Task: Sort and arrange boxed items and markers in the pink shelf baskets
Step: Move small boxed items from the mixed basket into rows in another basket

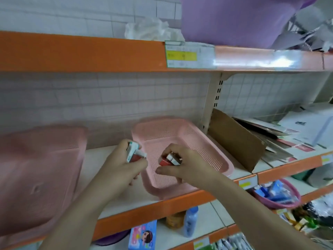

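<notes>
A person is standing at an orange-edged metal shop shelf backed by a white wire grid panel, stocking it with both bare hands. On the left of the shelf board a large pink plastic basket is lying blurred and tilted, and toward the middle a smaller pink perforated plastic basket is sitting upright, its floor showing bare where the hands do not cover it. A brown cardboard sheet is leaning just beside this basket's right wall. The right hand is reaching down inside the smaller basket, its fingers curled round a small red-and-white cardboard box near the basket floor. The left hand is hovering just outside the basket's left rim, gripping a small white, teal and red cardboard box in a closed hold. Both boxes are looking light, stiff-cornered and easily crushed, so they are likely best taken by their flat opposite faces with moderate finger pressure rather than squeezed at the ends. No markers are showing clearly on this shelf level.
</notes>
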Demonstrator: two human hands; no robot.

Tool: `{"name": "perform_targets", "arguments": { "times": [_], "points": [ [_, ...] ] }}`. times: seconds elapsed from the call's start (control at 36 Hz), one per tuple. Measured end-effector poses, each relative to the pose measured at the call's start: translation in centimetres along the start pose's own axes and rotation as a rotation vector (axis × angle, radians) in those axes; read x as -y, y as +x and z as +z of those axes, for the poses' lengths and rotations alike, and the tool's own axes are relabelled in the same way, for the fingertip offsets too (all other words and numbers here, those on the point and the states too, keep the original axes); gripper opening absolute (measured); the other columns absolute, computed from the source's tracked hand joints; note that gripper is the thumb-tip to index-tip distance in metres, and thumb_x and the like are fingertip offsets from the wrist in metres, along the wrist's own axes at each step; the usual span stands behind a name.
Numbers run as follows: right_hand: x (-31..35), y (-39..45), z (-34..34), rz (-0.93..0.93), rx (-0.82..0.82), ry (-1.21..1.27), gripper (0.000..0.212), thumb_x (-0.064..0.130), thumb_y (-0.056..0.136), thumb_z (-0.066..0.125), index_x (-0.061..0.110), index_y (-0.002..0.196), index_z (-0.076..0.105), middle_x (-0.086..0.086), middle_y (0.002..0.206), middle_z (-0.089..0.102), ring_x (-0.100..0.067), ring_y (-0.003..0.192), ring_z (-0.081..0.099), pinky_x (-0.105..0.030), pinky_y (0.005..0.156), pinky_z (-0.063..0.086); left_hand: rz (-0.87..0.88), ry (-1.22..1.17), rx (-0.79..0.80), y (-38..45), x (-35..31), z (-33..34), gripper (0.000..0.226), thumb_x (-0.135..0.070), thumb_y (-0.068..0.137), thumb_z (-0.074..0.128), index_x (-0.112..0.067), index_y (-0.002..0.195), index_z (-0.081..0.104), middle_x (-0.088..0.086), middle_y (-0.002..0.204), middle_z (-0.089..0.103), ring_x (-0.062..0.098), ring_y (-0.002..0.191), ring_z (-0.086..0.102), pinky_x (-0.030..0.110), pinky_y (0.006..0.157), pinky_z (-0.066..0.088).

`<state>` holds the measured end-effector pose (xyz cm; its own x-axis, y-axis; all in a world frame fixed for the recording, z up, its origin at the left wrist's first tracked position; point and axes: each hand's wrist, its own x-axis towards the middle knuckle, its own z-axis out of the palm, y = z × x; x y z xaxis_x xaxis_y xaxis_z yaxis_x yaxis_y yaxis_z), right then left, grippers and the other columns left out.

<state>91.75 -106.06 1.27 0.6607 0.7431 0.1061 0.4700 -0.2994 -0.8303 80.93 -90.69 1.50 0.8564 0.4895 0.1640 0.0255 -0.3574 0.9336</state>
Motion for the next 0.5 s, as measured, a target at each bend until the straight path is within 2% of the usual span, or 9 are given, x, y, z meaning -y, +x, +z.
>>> {"name": "perform_targets", "arguments": {
  "times": [0.14, 0.22, 0.36, 0.5],
  "points": [
    [-1.2, 3.5, -2.5, -0.043, 0.000, -0.090, 0.032, 0.029, 0.073, 0.084, 0.015, 0.094, 0.064, -0.008, 0.091, 0.065, -0.009, 0.066, 0.054, -0.019, 0.054, 0.043, -0.018, 0.005, 0.025, 3.8, -0.1, 1.6, 0.024, -0.007, 0.081, 0.061, -0.027, 0.093, 0.054, -0.003, 0.070, 0.056, 0.009, 0.053, 0.050, 0.026, 0.048, 0.043],
    [-2.3, 5.3, -3.6, -0.001, 0.005, -0.070, 0.031, 0.028, 0.072, 0.085, 0.019, 0.094, 0.064, -0.002, 0.086, 0.066, -0.006, 0.061, 0.052, -0.016, 0.049, 0.042, -0.014, 0.040, 0.052, 5.9, 0.0, 2.2, 0.025, -0.007, 0.082, 0.061, -0.027, 0.092, 0.052, -0.003, 0.072, 0.056, 0.009, 0.056, 0.052, 0.025, 0.049, 0.043],
    [-4.2, 8.2, -4.9, 0.034, 0.095, -0.079, 0.030, 0.019, 0.073, 0.084, 0.022, 0.093, 0.063, -0.005, 0.094, 0.066, -0.014, 0.058, 0.057, -0.026, 0.052, 0.051, -0.048, 0.087, 0.047, 8.5, 0.5, 3.0, 0.020, -0.010, 0.082, 0.062, -0.024, 0.093, 0.053, -0.001, 0.072, 0.055, 0.010, 0.060, 0.053, 0.027, 0.051, 0.043],
    [-6.1, 11.1, -6.2, 0.041, 0.159, -0.134, 0.031, 0.018, 0.074, 0.083, 0.020, 0.097, 0.063, -0.003, 0.093, 0.065, -0.010, 0.051, 0.058, -0.022, 0.053, 0.052, -0.068, 0.136, 0.011, 10.4, 1.1, 3.8, 0.016, -0.011, 0.080, 0.062, -0.015, 0.093, 0.054, 0.001, 0.072, 0.053, 0.014, 0.061, 0.051, 0.028, 0.048, 0.041]
  ]
}}
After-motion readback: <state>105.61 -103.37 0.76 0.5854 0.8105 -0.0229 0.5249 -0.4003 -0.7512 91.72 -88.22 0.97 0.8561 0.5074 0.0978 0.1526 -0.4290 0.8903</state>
